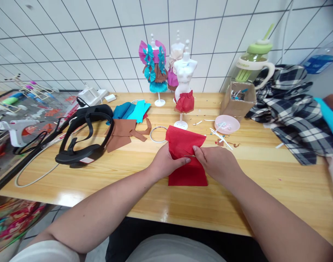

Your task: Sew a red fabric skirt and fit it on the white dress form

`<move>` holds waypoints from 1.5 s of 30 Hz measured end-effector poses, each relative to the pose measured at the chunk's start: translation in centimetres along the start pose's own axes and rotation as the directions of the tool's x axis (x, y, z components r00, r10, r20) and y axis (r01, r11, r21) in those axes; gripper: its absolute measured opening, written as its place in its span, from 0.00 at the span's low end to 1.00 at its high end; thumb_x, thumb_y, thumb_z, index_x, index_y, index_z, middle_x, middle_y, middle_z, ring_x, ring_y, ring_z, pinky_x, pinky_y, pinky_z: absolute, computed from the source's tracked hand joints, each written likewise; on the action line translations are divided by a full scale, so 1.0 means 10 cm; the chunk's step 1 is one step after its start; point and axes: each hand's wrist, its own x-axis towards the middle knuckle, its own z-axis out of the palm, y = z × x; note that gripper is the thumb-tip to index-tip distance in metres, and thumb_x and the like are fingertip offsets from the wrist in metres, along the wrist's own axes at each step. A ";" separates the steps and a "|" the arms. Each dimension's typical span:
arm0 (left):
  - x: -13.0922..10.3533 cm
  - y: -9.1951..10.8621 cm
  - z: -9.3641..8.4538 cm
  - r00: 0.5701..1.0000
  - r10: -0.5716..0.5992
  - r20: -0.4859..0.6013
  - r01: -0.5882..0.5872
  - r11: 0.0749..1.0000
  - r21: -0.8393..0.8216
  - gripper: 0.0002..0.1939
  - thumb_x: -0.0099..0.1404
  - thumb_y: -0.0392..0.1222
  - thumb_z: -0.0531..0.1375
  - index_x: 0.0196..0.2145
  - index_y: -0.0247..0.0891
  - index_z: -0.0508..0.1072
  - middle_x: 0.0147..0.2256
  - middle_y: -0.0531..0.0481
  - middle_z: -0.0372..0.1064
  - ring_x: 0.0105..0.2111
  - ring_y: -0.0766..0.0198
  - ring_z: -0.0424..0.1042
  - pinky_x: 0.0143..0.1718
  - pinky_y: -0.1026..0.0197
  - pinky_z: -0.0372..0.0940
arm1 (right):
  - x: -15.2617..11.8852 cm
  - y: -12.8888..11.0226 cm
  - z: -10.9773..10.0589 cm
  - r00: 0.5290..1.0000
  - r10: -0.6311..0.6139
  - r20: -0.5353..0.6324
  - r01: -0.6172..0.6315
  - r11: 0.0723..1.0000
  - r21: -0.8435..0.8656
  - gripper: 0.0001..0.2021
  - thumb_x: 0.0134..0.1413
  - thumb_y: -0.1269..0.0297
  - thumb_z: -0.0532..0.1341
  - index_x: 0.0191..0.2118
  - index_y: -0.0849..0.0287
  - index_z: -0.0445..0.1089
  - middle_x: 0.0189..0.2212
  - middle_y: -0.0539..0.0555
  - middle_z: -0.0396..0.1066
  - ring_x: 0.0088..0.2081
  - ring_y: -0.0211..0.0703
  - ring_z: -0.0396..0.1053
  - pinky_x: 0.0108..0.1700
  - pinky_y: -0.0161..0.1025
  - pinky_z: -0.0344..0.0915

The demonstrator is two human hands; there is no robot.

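Red crepe-like paper (187, 174) is held just above the front middle of the wooden table. My left hand (169, 162) grips its left edge, thumb lying across the front. On the right side, my right hand (214, 160) is closed, its thumb near a thin metallic item (189, 156) that looks like a scissor blade against the paper; its handles are hidden. Behind the paper stands a small white mannequin (186, 71) with a red wrap (185, 102) round its hips.
Two dressed mannequins (155, 69) (176, 54) stand behind. Brown sheets (123, 129), teal paper (125, 110), a white ring (151, 134) and a black headset (79, 160) lie left. A pink bowl (233, 125), cardboard box (239, 105), green-lidded jug (257, 54) and plaid cloth (286, 105) are right.
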 end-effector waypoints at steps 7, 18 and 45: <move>-0.01 0.00 0.00 1.000 0.016 0.004 -0.016 1.000 -0.002 0.22 0.52 0.42 0.69 0.45 0.35 0.73 0.45 0.43 0.76 0.46 0.51 0.74 0.46 0.52 0.68 | 0.00 0.01 0.01 1.000 -0.004 0.003 0.004 1.000 0.019 0.29 0.68 0.54 0.40 0.28 0.56 0.74 0.27 0.55 0.77 0.30 0.47 0.74 0.27 0.37 0.50; 0.00 -0.01 0.00 1.000 -0.001 -0.006 0.001 1.000 0.003 0.21 0.52 0.41 0.69 0.45 0.36 0.75 0.44 0.44 0.77 0.45 0.51 0.75 0.45 0.52 0.70 | 0.00 0.04 0.00 1.000 -0.001 -0.008 0.001 1.000 -0.013 0.28 0.68 0.54 0.41 0.29 0.58 0.75 0.27 0.57 0.77 0.30 0.48 0.74 0.26 0.37 0.49; 0.00 -0.04 0.01 0.999 0.044 0.024 -0.044 0.999 -0.015 0.24 0.53 0.42 0.69 0.47 0.35 0.72 0.49 0.42 0.74 0.49 0.50 0.72 0.51 0.50 0.66 | 0.00 0.00 0.01 1.000 -0.015 0.020 0.015 1.000 -0.001 0.30 0.68 0.54 0.39 0.29 0.56 0.74 0.27 0.56 0.77 0.30 0.49 0.74 0.27 0.39 0.55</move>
